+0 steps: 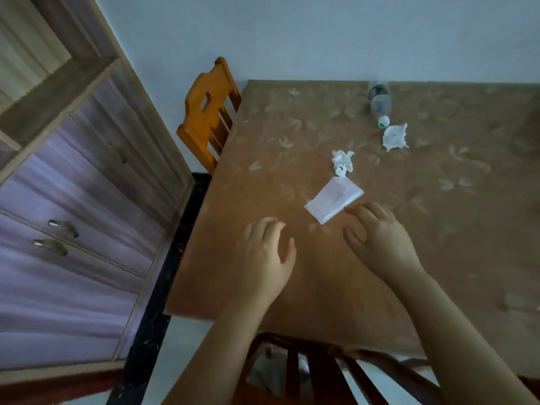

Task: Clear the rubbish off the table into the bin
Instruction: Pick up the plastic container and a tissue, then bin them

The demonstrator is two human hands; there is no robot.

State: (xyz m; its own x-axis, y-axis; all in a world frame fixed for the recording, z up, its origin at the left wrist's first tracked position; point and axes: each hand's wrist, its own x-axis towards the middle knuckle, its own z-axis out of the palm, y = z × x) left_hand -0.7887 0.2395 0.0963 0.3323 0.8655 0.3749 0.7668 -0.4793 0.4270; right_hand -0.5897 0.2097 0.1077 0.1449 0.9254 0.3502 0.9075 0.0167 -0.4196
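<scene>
On the brown patterned table [321, 282] lie a flat white plastic packet [333, 199], a crumpled white tissue [342, 160] just beyond it, a second crumpled paper [395, 136] farther right, and a clear plastic bottle [379, 103] on its side at the far edge. My right hand [378, 235] hovers just short of the packet's near corner, fingers curled and apart, holding nothing. My left hand [267, 249] hangs over the table to the packet's left, fingers spread and empty. No bin is visible.
An orange wooden chair [209, 112] stands at the table's far left corner. A dark wooden chair [321, 369] is tucked under the near edge below my arms. A cabinet with drawers [73, 214] fills the left side.
</scene>
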